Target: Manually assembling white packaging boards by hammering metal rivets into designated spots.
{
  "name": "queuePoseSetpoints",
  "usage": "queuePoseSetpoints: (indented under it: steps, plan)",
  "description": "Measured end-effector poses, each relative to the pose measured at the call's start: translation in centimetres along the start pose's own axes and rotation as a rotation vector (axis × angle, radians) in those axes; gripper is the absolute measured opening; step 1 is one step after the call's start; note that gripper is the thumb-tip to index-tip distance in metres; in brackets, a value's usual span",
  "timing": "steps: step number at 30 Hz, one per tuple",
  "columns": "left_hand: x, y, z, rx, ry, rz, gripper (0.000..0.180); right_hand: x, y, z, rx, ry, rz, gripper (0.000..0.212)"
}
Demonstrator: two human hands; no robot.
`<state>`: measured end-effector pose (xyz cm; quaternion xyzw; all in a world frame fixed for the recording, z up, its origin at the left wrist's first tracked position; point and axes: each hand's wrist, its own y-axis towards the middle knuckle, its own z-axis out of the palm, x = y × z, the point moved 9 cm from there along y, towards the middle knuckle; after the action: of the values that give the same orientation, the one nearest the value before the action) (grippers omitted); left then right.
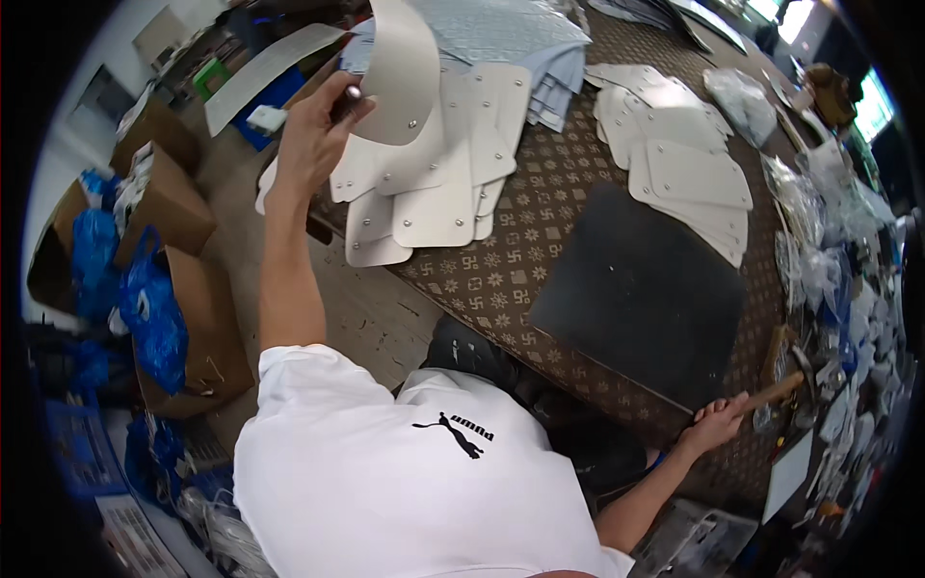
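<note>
My left hand is raised at the upper left, its fingers closed round a short metal rod with a shiny rounded end. Right beside it a white flexible panel with a metal snap curls upward; whether the fingers also grip this panel I cannot tell. Below and behind lies an overlapping pile of white panels with rounded corners and metal studs. At the lower right my right hand grips the wooden handle of a hammer, beside the near corner of a black square mat.
A patterned brown cloth covers the table. Another stack of studded white panels lies beyond the mat. Clear plastic bags crowd the right side. Cardboard boxes and blue bags stand on the floor at left.
</note>
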<state>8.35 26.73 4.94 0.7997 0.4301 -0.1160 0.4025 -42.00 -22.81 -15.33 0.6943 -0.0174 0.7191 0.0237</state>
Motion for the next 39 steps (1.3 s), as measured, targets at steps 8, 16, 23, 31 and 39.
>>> queuePoseSetpoints:
  steps: [8,16,23,31,39]
  plan:
    - [-17.2,-3.3,19.6,0.677,-0.392,0.283,0.026,0.6,-2.9,0.1,0.019,0.123,0.08,0.037]
    - [-19.3,-7.6,34.1,0.722,-0.388,0.461,0.024,4.5,-6.9,-5.3,-0.055,0.039,0.061,0.037]
    - [-16.4,-6.8,32.5,0.803,-0.942,-0.018,0.02,9.1,-11.4,-3.8,0.115,0.056,-0.239,0.033]
    - [-16.7,-9.0,33.4,0.88,-0.912,0.051,0.018,5.1,-14.0,5.4,0.402,-0.212,0.073,0.02]
    - [-16.7,-9.3,32.6,0.802,-0.839,0.172,0.017,21.1,-15.2,11.3,0.637,0.149,-0.338,0.023]
